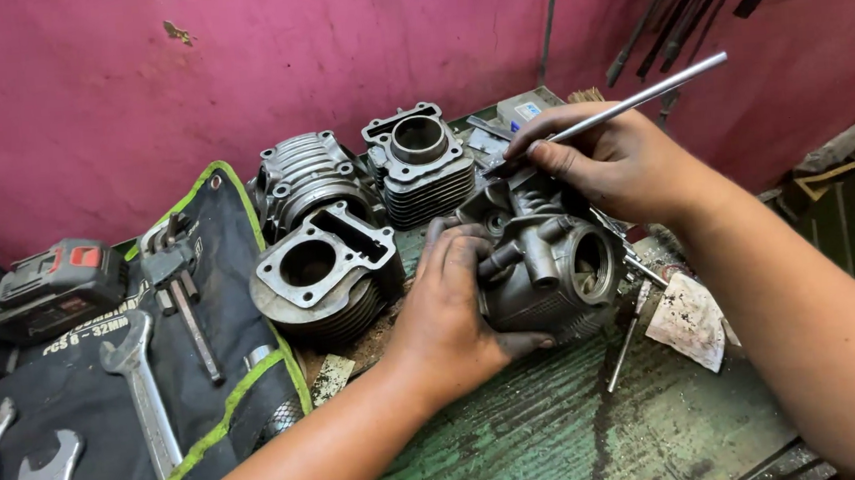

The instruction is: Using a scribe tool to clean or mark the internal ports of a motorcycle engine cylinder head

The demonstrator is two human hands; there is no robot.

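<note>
A small grey box [524,109] with a pale blue-and-white label stands at the back of the counter [561,431] against the pink wall, at about one o'clock from the counter's middle. At nine o'clock, a dark power-tool battery pack [55,286] bears a red label patch on top. The black tool roll [87,394] beside it, edged in bright green, carries white printed lettering near its upper fold.
</note>
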